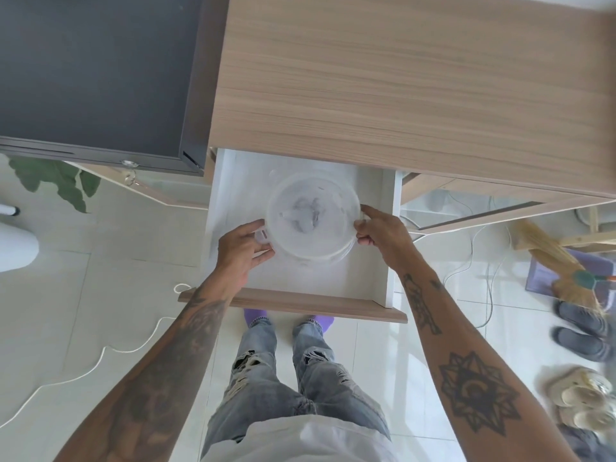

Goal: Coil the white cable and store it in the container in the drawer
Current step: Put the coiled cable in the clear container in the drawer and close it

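Note:
A round clear plastic container [313, 216] with a lid sits inside the open white drawer [388, 241] under the wooden desk. My left hand [243, 253] grips its left handle. My right hand [380, 233] grips its right handle, index finger stretched along the rim. Some pale grey items show dimly through the lid. The white cable [100, 355] lies uncoiled on the tiled floor at the left, running in loose curves from near the drawer front toward the lower left edge.
The wooden desk top [400, 78] fills the upper middle, with a dark cabinet [93, 71] to its left. A broom [560, 261], thin wires and several shoes [580, 331] lie on the floor at the right. A leafy plant [56, 181] stands at the left.

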Tool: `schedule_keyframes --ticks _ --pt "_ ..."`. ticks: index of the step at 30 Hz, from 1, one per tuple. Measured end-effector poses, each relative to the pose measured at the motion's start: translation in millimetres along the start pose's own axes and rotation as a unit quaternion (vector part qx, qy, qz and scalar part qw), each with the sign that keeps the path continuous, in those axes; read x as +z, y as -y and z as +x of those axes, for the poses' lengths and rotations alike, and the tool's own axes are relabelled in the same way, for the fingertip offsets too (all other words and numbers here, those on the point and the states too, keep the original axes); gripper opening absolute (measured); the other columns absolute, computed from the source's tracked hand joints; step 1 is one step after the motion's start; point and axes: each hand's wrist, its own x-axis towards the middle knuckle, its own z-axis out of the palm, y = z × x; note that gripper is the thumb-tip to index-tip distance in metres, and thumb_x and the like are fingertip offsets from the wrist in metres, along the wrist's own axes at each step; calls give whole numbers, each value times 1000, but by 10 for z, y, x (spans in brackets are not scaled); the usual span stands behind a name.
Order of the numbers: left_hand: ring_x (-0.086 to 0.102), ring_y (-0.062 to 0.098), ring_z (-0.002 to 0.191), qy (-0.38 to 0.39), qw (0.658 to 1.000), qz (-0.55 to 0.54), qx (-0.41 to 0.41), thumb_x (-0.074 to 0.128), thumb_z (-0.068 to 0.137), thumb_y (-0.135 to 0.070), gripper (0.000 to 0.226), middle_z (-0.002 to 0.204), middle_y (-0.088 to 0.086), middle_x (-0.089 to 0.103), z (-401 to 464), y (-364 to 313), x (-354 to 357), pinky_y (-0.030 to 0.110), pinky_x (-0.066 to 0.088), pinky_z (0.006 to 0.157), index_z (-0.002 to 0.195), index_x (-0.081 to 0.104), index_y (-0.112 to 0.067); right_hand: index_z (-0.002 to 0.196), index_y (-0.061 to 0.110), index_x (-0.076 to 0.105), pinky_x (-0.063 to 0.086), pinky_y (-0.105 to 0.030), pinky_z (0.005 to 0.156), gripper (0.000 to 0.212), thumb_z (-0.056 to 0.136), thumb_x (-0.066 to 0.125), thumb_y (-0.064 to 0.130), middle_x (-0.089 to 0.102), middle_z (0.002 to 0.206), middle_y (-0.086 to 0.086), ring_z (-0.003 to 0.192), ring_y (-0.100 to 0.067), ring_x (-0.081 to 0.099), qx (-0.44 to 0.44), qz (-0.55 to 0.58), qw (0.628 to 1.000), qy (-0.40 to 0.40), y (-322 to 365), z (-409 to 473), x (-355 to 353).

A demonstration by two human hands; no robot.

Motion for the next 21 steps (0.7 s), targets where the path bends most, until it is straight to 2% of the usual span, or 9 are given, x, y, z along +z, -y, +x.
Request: schedule_keyframes --ticks 2,6,9,11,13,16,17,19,21 --pt "72 26 95 -5 1000 -25 -3 51 79 19 48 102 6 75 -14 -17 -37 43 61 84 115 70 -7 136 22 61 57 -27 80 50 88 56 9 66 77 -3 71 -17 62 -18 -62 997 -30 -55 -53 53" --pt "73 22 89 -11 1000 -2 21 68 81 -9 23 85 1 79 -40 -34 -16 34 63 76 103 76 -11 133 25 62 50 -34 96 45 90 54 15 68 105 -14 101 -29 65 -63 -164 979 -101 -124 -114 159" --pt "68 23 99 -20 985 147 90 73 86 -24 42 108 8 72 -40 -5 52 43 58 93 125 67 -9 132 15 63 45 -31 95 45 88 56 11 62 122 -19 113 -33 59 -66 -166 974 -138 -222 -165 212" --pt "67 28 108 -34 967 219 129 75 85 -32 51 119 11 69 -51 19 97 46 54 97 129 63 -10 133 14 61 43 -32 95 44 90 55 13 61 121 -20 114 -34 57 -66 -164 973 -147 -272 -194 248" --pt "67 25 102 -52 954 250 157 76 83 -35 48 111 10 71 -66 13 138 36 53 94 123 67 -10 133 16 60 46 -36 100 42 91 56 21 62 119 -18 111 -35 60 -59 -142 978 -137 -292 -193 284" --pt "60 15 71 -72 938 279 194 77 81 -35 10 73 -4 66 -98 -15 183 24 46 72 79 69 -29 128 21 61 48 -45 100 42 89 62 37 63 119 -13 107 -35 65 -31 -82 988 -124 -290 -184 324" --pt "57 13 65 -74 935 280 204 77 80 -33 16 68 -6 63 -94 -21 187 23 45 68 72 64 -30 125 21 62 48 -45 99 41 88 62 38 65 118 -12 106 -35 66 -25 -73 989 -125 -292 -174 324" --pt "60 13 68 -80 932 290 203 79 81 -32 18 76 -3 67 -80 -32 171 18 46 64 89 70 -19 121 18 64 51 -44 96 38 88 64 35 68 108 -7 102 -35 68 -21 -70 990 -124 -287 -147 304" --pt "64 19 79 -88 928 309 190 80 80 -32 40 91 6 72 -53 -53 159 24 52 70 109 68 -7 116 15 64 56 -41 88 35 86 66 33 68 89 0 87 -29 71 -14 -71 991 -116 -268 -117 265"
